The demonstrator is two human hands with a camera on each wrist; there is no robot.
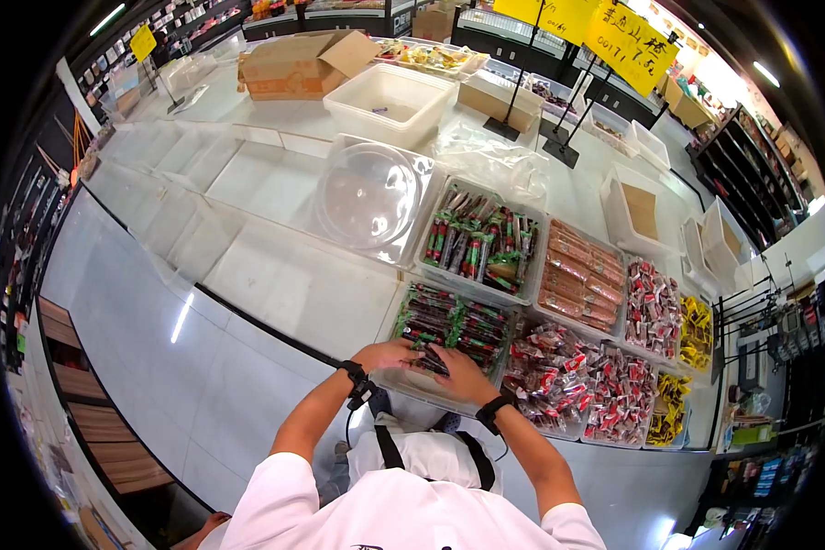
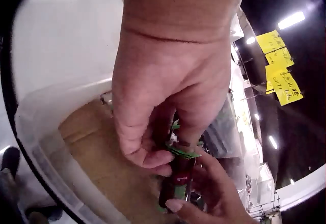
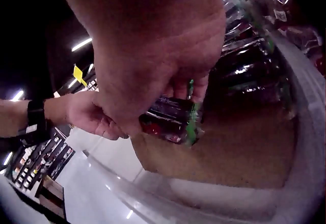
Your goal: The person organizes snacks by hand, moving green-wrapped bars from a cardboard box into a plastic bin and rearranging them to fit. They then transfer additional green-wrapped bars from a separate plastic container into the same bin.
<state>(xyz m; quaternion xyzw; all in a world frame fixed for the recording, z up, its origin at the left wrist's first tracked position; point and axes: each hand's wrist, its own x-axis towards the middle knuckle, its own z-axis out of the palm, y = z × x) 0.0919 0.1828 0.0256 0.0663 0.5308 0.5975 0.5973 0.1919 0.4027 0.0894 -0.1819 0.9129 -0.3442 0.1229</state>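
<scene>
Both hands are over the near part of a clear bin of dark packets with green ends point(image 1: 467, 323). In the left wrist view the left hand point(image 2: 170, 81) pinches the green end of a dark red packet point(image 2: 179, 179); the right hand's fingers point(image 2: 216, 186) hold its other end. The right wrist view has the right hand point(image 3: 153, 56) curled round a dark packet point(image 3: 165, 124), with the left hand point(image 3: 89, 113) beside it. Brown cardboard point(image 3: 224, 158) lines the bin's bottom next to the packets. How many packets are held, I cannot tell.
A second bin of similar packets point(image 1: 486, 240) stands behind. To the right are bins of long brown packets point(image 1: 582, 275), red-and-white packets point(image 1: 550, 371) and yellow ones point(image 1: 697, 330). A clear lid point(image 1: 371, 197) lies back left, near a white tub point(image 1: 390, 101) and cardboard box point(image 1: 289, 66).
</scene>
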